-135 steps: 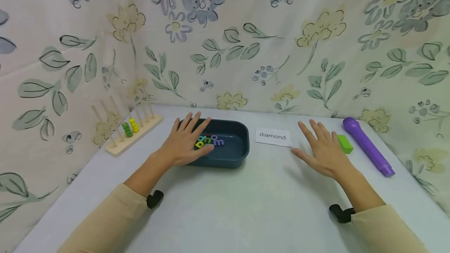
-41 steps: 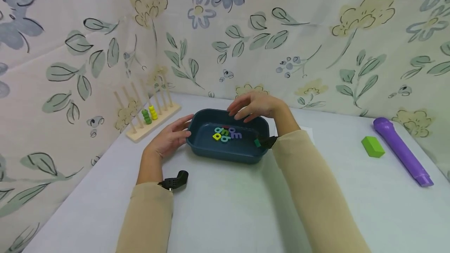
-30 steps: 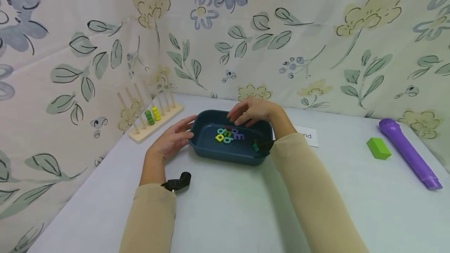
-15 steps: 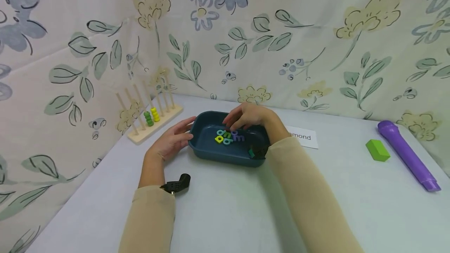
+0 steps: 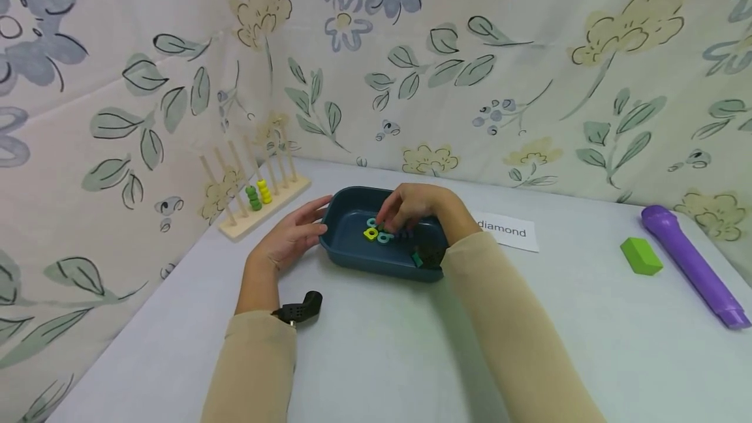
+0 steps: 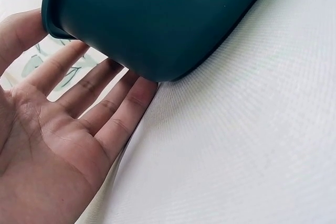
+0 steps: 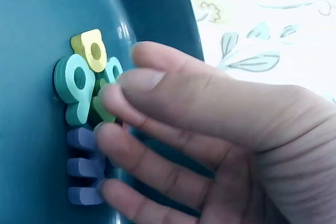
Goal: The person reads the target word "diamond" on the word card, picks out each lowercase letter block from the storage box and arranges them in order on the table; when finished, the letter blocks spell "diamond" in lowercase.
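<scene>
Looking down past two tan sleeves (image 5: 252, 364), I find the left hand (image 5: 286, 240) nearest; its fingers lie nearly straight and spread, touching the outside of the left end of one dark blue-green tray (image 5: 376, 266), not clamped on it; the right hand (image 5: 414, 207) dips into the tray over its middle, thumb and fingers bent toward each other; whether they pinch anything I cannot tell, since the thumb covers the spot; the two hands are well apart.

Everything turns on this: the tray lies long axis left to right across the person, and the letters (image 7: 81, 99) sit clustered near its middle, to the right of the left hand and just under the right; the right hand is plainly nearer.

I count five letters showing: one yellow letter (image 7: 86, 47), two pale teal letters (image 7: 68, 77), one green letter (image 7: 102, 109), one purple m (image 7: 81, 167); fingers may hide more.

Farther off, to the right, one purple microphone (image 5: 693, 266) and one green block (image 5: 642, 256); beyond the right wrist, one card (image 5: 508, 230) reading "diamond"; back left, one wooden rack (image 5: 267, 208) with two bead stacks (image 5: 254, 198); last, the flowered cloth (image 5: 352, 103).
</scene>
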